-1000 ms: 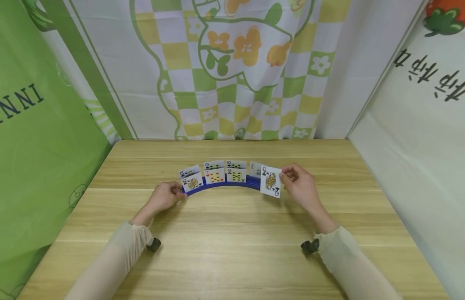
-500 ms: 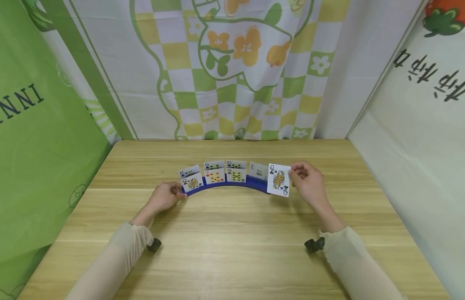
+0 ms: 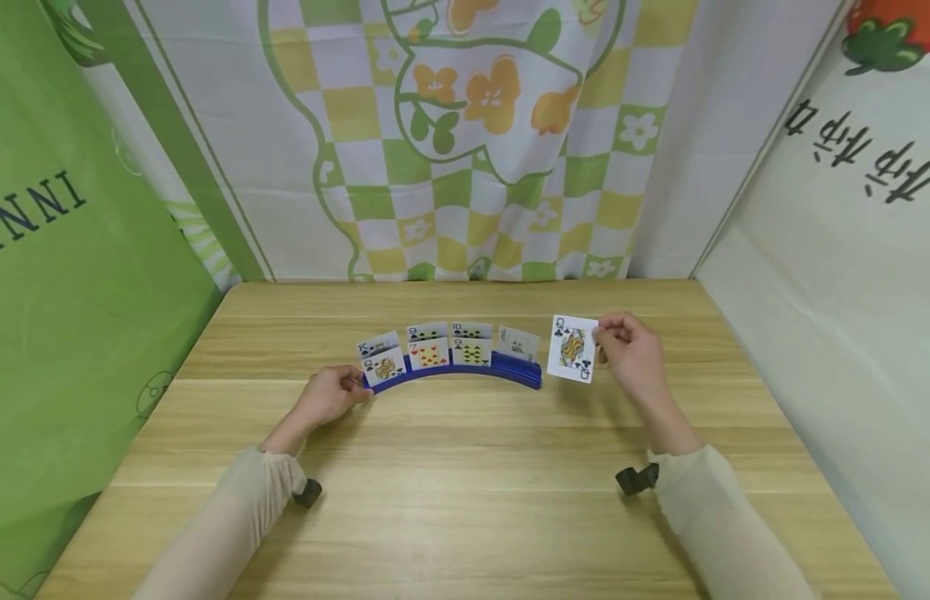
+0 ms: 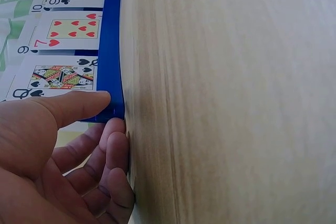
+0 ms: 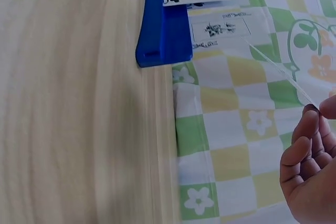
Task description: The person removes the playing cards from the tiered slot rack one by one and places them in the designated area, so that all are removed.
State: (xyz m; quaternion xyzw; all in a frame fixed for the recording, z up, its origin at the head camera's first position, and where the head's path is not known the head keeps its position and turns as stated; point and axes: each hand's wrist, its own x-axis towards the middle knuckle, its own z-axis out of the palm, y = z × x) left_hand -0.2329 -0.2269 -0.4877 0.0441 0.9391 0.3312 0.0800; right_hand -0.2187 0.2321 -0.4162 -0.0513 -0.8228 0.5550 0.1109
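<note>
A curved blue card holder (image 3: 527, 374) stands on the table, bearing several playing cards in two rows. My left hand (image 3: 328, 397) pinches its left end, thumb (image 4: 86, 106) on top, close to the queen of spades (image 4: 63, 77). Beside that card sit the seven of hearts (image 3: 430, 353) and the nine of clubs (image 3: 472, 351). A joker (image 3: 518, 344) occupies the right section, with no card in front of it. Off to the right, my right hand (image 3: 634, 357) holds the queen of clubs (image 3: 573, 350) by its right edge, raised and apart from the holder; the right wrist view shows this card nearly edge-on.
The wooden table (image 3: 450, 492) extends before and beside the holder. A patterned curtain (image 3: 480, 200) hangs behind its far edge. A green cloth (image 3: 90, 275) hangs at the left and a white one (image 3: 832, 275) at the right.
My right hand has carried the queen of clubs rightward and slightly farther back, away from the holder. The joker and the holder's right end now show fully. My left hand stays in place.
</note>
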